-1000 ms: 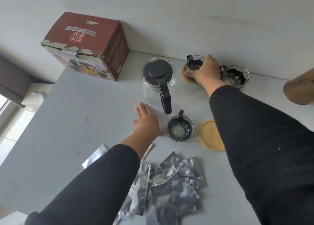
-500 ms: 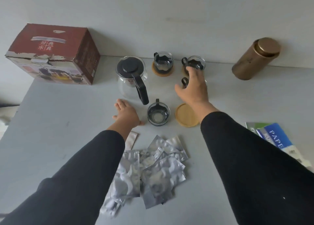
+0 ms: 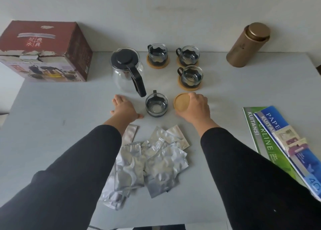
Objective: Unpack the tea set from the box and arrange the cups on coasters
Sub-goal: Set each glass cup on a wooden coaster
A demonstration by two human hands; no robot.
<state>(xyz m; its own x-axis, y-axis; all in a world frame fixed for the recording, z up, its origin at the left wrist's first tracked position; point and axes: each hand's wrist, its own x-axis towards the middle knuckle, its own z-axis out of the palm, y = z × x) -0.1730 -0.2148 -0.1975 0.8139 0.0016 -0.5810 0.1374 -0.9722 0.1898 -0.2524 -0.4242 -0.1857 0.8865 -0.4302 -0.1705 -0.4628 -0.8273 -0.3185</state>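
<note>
Apparently right hand (image 3: 194, 108) touching coaster (image 3: 181, 102), left hand (image 3: 124, 107) flat

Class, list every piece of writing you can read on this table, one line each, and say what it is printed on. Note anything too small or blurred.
"经典水具": white characters on top of the red box.
"KUITANSI": green booklet.
"PAPERLINE": same green booklet, first letters hidden under the blue one.
"PAPE": blue booklet, cut off by a plastic sleeve.
"KUITA": blue booklet, likewise cut off.
"40": blue booklet's near corner.
Box front and side print, fine print on the booklets: too small to read.
</note>
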